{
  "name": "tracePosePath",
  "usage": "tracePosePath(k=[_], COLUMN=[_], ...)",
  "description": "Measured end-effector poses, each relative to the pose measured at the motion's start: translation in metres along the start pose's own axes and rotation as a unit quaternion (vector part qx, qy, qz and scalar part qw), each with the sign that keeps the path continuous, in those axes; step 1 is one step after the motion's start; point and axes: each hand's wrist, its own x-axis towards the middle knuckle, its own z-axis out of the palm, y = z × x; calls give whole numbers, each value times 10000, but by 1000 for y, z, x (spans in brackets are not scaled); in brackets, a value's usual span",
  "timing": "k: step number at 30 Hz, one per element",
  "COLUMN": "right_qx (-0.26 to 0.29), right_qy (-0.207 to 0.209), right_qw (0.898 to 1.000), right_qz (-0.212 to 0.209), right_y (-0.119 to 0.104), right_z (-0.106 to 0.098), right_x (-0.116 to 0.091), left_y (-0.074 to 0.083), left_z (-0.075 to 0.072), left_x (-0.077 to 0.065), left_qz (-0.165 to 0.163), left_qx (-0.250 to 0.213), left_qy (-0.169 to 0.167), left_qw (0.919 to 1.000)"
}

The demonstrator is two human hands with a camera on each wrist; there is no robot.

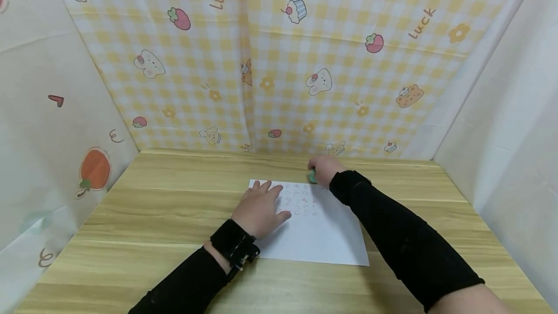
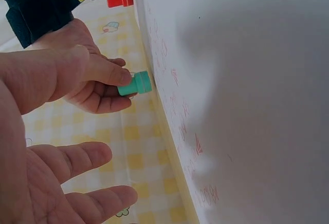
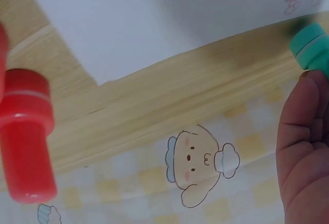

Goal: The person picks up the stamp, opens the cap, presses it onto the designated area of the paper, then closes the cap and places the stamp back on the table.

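My right hand (image 1: 327, 171) pinches a small green stamp (image 3: 311, 47) between thumb and fingers, close over the far edge of a white sheet of paper (image 1: 322, 241). In the left wrist view the stamp's wide end faces the sheet. Rows of small reddish printed marks (image 1: 303, 200) run across the paper's upper part. My left hand (image 1: 261, 210) rests on the left side of the sheet, fingers spread and pointing away from me, covering some of the marks.
Red stamps stand on the wooden table (image 1: 174, 197) beyond the paper's right corner; one red stamp (image 3: 25, 136) shows large in the right wrist view. A yellow checked cloth (image 1: 279, 62) hangs along the table's back edge, with pale cloth at both sides.
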Motion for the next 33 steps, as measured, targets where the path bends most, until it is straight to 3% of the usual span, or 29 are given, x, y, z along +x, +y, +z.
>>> tracePosePath(k=[11, 18, 25, 33], right_qx=[80, 224, 45, -24], right_qy=[-85, -90, 220, 353], right_qw=[9998, 9997, 9995, 9994], right_qz=[146, -91, -223, -34], right_y=[-3, 6, 31, 71], right_z=[3, -6, -29, -46], right_x=[5, -2, -23, -52], left_y=[0, 0, 1, 1], left_z=[2, 1, 2, 1], left_x=[0, 0, -1, 0], left_qz=[37, 4, 34, 48], left_qx=[57, 104, 108, 133], left_qy=[-18, -10, -44, -76], left_qw=[10000, 9999, 9999, 9999])
